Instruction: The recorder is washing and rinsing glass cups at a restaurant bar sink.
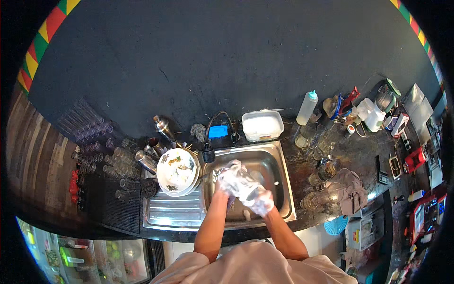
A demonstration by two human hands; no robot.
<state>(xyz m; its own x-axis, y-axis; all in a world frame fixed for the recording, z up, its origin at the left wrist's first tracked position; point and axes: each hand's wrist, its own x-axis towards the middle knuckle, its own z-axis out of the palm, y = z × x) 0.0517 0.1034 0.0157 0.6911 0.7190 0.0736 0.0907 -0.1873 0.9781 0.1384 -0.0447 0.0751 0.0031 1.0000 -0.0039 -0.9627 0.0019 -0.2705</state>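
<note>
Dark gray wall, kinda scuffed tbh, w/ red/yellow/green triangle trim up top L & R. Wood-look planks far L, blk worktop along wall, pale floor below.

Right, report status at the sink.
Left hand, right hand: both foamy, holding suds-covered clear glassware. Over rectangular steel sink. Black curved faucet nearby, seemingly clear.

you can read no words or numbers here; any print on the small white-and-red box and the white bin's label is too small.
</note>
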